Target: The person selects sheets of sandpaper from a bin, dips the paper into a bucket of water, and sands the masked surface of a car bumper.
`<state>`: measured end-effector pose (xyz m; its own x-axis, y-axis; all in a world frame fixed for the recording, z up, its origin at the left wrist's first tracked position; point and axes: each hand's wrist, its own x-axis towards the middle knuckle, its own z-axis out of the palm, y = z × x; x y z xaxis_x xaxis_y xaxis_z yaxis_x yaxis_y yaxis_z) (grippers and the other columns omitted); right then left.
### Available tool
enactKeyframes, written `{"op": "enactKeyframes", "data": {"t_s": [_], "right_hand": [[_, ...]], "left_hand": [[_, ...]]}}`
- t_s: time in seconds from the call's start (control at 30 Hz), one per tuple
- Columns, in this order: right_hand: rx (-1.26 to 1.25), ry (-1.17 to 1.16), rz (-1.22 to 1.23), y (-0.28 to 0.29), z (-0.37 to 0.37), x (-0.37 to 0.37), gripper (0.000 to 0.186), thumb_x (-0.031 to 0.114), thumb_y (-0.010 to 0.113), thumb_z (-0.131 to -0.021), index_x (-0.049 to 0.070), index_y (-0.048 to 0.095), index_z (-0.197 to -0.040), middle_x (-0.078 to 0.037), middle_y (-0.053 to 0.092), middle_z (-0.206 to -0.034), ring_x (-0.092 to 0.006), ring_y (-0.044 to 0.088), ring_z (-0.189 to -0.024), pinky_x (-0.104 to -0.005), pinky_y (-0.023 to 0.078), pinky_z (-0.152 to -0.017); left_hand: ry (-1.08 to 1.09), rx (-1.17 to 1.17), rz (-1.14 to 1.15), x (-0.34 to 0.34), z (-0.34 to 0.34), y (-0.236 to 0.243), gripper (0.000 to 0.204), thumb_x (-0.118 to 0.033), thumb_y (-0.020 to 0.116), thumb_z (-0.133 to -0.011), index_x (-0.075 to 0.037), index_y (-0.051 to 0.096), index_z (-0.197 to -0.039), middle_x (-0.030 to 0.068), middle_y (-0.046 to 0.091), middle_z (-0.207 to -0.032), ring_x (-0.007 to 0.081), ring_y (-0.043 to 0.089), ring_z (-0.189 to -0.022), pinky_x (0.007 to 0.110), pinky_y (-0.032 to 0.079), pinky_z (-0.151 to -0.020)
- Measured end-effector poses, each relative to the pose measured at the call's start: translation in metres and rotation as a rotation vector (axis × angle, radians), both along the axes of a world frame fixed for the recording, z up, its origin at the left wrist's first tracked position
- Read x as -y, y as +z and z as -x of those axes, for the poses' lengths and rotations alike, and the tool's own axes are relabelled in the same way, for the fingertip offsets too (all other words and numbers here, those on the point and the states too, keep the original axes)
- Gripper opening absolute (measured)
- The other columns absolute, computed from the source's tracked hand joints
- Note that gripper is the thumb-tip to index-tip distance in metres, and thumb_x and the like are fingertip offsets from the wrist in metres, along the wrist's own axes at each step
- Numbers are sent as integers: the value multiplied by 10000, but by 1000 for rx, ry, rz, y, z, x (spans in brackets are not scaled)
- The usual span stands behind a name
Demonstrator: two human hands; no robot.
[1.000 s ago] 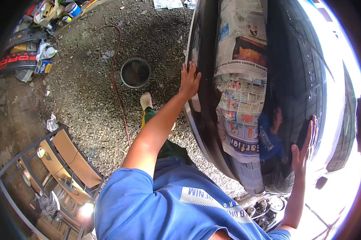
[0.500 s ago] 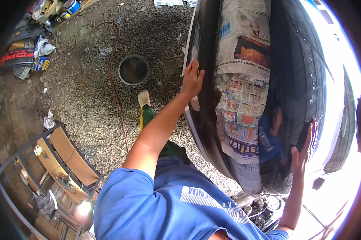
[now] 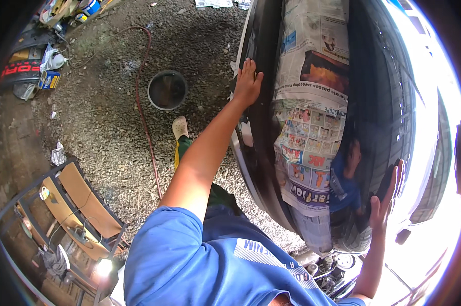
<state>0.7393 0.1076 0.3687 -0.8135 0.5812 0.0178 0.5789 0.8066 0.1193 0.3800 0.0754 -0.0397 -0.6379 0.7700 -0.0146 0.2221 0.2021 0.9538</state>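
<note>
A large, glossy dark curved vehicle panel (image 3: 373,97) fills the right side, mirroring me in my blue shirt. Newspaper sheets (image 3: 312,117) cover a long strip along its middle. My left hand (image 3: 248,84) lies with fingers stretched out on the panel's dark left border, left of the paper. At the lower right, my right hand (image 3: 385,200) rests open along the glossy surface's other side, fingers extended and thumb apart. Neither hand holds anything. Whether the right palm presses fully against the surface is hard to make out in the glare.
Left of the vehicle, a round bucket (image 3: 167,90) of dark liquid stands on gravel, with a reddish hose (image 3: 140,92) running past. A metal-framed rack (image 3: 62,214) with brown boards and a lit lamp (image 3: 104,267) is at lower left. Engine parts (image 3: 335,270) show at the bottom.
My left hand has slid a little farther forward along the border, its fingers spreading slightly. My right hand sits slightly lower in view. The whole view has shifted a little.
</note>
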Motion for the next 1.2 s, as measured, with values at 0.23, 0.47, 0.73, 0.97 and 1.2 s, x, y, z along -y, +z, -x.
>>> {"op": "enactKeyframes", "data": {"t_s": [0.23,0.47,0.73,0.97,1.2], "right_hand": [[27,-27,-6,3,-2,5,896,693,310,-965,41,223,-1572,-203,215,-1626,-374,171,-1513,-531,127,-1206],[13,-12,8,0,4,2,902,697,316,-961,37,228,-1570,-199,214,-1628,-373,173,-1513,-539,125,-1204],[9,-18,3,2,1,4,888,689,315,-964,42,240,-1568,-202,218,-1626,-372,181,-1511,-538,126,-1205],[10,-4,4,1,8,3,884,681,314,-968,35,240,-1566,-206,224,-1624,-374,182,-1512,-528,126,-1207],[24,-34,-1,3,0,4,884,681,316,-969,31,244,-1564,-202,228,-1623,-369,181,-1513,-526,122,-1208]], "left_hand": [[-112,-90,-31,57,-59,-11,674,-414,331,-1072,4,156,-1571,176,110,-1656,301,62,-1540,451,40,-1236],[-55,-145,-7,-13,11,-7,664,-388,364,-1067,9,175,-1565,195,144,-1644,308,87,-1538,462,59,-1232],[-76,-117,-45,44,-57,-8,671,-386,379,-1061,25,185,-1556,217,136,-1640,337,103,-1531,463,73,-1233],[9,-123,-51,-21,-6,2,684,-398,370,-1064,50,183,-1545,245,135,-1631,361,98,-1526,447,74,-1236],[-3,33,-99,50,-77,1,686,-395,399,-1058,60,214,-1537,251,168,-1623,355,108,-1527,440,65,-1235]]}}
